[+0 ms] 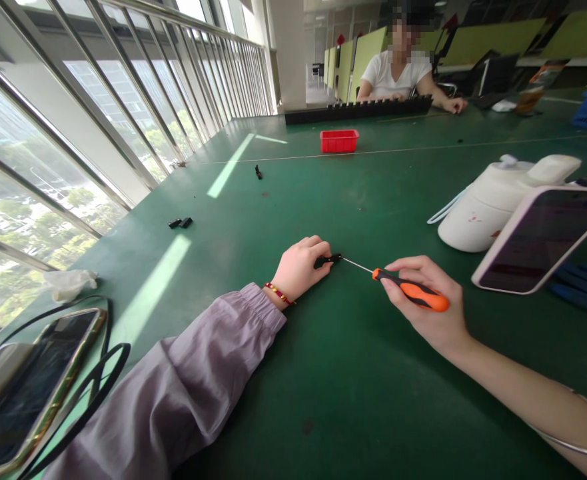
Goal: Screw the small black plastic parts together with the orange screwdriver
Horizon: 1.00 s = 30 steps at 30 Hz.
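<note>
Resting on the green table [353, 380], my left hand [303, 267] is closed on a small black part [334, 258], which is partly hidden by the fingers. My right hand [430, 303] grips a screwdriver [418, 293] by its orange and black handle. The thin metal shaft points left, and its tip meets the end of the black part; whether it sits inside cannot be made out. Farther off to the left lie small black pieces [180, 223], and another small black piece [258, 173] is beyond them.
A red bin [340, 141] stands farther back, before a long black strip [358, 110]. At right are a white bottle [488, 200] and an upright phone [543, 240]. Another phone [38, 380] and a black cable [98, 373] lie at left. A person [398, 73] sits opposite.
</note>
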Motion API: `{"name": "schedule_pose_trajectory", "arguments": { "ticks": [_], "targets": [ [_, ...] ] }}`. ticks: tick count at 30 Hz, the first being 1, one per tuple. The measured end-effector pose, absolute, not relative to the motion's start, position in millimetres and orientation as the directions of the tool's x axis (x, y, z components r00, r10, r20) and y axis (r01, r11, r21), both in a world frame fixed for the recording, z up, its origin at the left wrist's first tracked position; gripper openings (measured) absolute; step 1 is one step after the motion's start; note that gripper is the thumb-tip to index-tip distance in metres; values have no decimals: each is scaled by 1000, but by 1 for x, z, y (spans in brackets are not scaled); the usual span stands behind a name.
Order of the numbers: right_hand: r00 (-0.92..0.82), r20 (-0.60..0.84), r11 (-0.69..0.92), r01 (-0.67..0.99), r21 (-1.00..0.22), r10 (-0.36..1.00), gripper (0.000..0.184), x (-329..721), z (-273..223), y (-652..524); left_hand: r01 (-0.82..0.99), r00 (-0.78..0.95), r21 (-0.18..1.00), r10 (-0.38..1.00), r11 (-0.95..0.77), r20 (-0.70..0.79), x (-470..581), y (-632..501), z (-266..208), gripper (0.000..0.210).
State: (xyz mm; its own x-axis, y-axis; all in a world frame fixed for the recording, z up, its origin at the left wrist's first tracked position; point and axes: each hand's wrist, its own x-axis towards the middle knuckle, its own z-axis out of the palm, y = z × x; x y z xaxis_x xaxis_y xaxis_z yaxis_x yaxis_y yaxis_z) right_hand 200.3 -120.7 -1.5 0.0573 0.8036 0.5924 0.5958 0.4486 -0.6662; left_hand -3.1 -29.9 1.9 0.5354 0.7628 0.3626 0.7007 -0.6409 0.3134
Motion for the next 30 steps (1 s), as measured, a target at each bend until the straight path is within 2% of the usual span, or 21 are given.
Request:
{"name": "schedule_pose_trajectory", "arguments": {
  "ticks": [7,9,13,15,20,26,30],
  "targets": [
    [112,663,522,527,-671,740,32,196,0,-119,703,534,318,767,-637,356,-3,-30,2,4],
    [93,626,487,546,-682,774,29,197,-1,-119,703,534,317,767,-636,355,-3,-30,2,4],
    [65,578,443,573,-689,814,13,198,-2,-122,701,539,308,761,-643,362,-3,-29,2,4],
    [73,604,465,567,-680,794,16,198,-2,-122,700,539,305,758,-645,367,-3,-29,1,5],
    [72,630,532,467,-707,773,39,197,0,-120,697,541,308,757,-647,367,-3,-29,1,5],
    [37,594,475,562,-678,804,21,196,2,-123,697,539,308,756,-648,370,-3,-29,1,4],
    [71,629,526,480,-702,774,33,195,1,-121,696,542,299,751,-652,377,-3,-28,1,4]
  ]
}}
